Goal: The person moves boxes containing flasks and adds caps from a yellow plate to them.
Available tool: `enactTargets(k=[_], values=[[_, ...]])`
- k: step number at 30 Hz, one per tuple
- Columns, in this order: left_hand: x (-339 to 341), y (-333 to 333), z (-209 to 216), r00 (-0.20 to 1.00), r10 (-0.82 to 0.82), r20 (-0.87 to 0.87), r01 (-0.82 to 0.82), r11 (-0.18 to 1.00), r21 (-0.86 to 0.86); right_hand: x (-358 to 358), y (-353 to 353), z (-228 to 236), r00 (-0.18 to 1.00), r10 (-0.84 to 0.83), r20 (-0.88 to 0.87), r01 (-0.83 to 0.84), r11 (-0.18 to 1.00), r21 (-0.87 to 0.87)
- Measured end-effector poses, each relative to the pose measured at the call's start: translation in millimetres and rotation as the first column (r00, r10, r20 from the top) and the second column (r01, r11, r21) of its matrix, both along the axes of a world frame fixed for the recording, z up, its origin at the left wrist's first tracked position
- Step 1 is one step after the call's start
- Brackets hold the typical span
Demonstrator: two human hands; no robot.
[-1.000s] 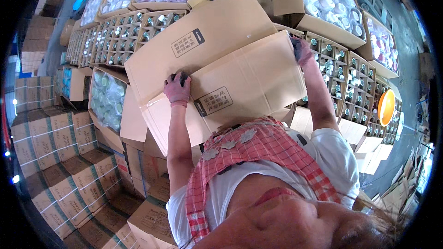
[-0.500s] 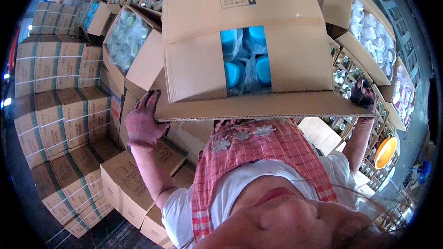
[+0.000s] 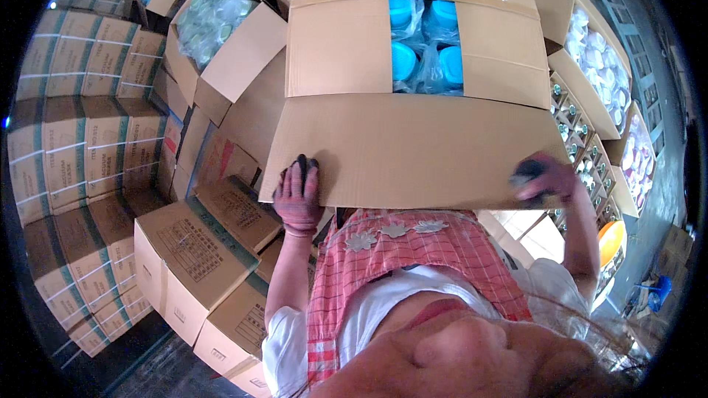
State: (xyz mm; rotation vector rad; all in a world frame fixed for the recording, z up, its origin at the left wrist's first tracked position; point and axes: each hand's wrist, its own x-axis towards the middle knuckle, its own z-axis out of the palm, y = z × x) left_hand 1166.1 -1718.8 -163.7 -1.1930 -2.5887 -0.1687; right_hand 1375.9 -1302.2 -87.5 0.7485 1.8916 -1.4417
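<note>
Carton stack: tall rows of brown cardboard boxes bound with pale straps fill the left side.
Main carton: a large open brown cardboard box stands right in front of the person; its two side flaps are folded in and its far flap lies open, away from the person.
Near flap: a wide, plain brown cardboard panel slopes toward the person. Half a second ago it showed edge-on, a hand at each end; now its broad face is in view, so it appears tipped outward and the middle gap stays uncovered.
Left neighbour: an open brown cardboard carton holds pale green pieces in clear plastic.
Lower-left box: a closed brown cardboard carton with green tape.
Left hand: in a reddish glove with dark fingertips, fingers close together, lying on the flap's near-left corner; whether the thumb pinches beneath, I cannot tell.
Right hand: gloved alike, blurred over the flap's right end; contact and grip cannot be told.
Blue lids: four bright blue rounded tops in clear plastic, in the gap between the side flaps.
</note>
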Motion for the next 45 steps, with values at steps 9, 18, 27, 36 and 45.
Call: enactTargets(k=[9,18,27,36,45], values=[[30,-10,-122,0.805,0.152,0.574,-0.003,0.968,-0.252,-82,-88,-140,0.781,0.61,0.13,-0.623,0.749,0.227],[-57,90,-78,0.79,-0.261,0.554,0.101,0.948,0.303,-133,-36,-333,0.837,0.52,-0.168,-0.324,0.72,0.614],[-157,235,-73,0.86,-0.454,0.234,0.474,0.88,-0.035,-175,-2,-129,0.935,0.01,-0.353,-0.011,1.0,-0.003],[-186,300,-24,0.775,-0.404,0.487,0.61,0.681,-0.406,-244,80,-129,0.476,0.873,0.108,-0.48,0.155,0.864],[-232,195,102,0.95,-0.001,0.313,0.125,0.919,-0.374,-206,98,18,0.695,0.717,-0.049,-0.231,0.287,0.93]])
